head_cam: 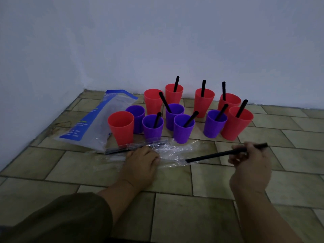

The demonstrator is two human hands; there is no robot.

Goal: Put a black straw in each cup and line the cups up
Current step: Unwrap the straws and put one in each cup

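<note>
A pale wall (157,41) closes the far side of the scene, and a second wall (35,85) of the same colour stands on the left; the two meet in a corner at the far left. The floor (192,216) is laid with oblong greenish-beige tiles with dark joints between them. On the left, near the corner, a plastic bag (98,120) lies flat on the tiles. It is transparent, with a blue strip along its far end and blue print along one side. Just left of it the floor has a dark mark (61,125). Nearer and more to the right, a crumpled clear wrapper (177,149) lies stretched across the tiles.
</note>
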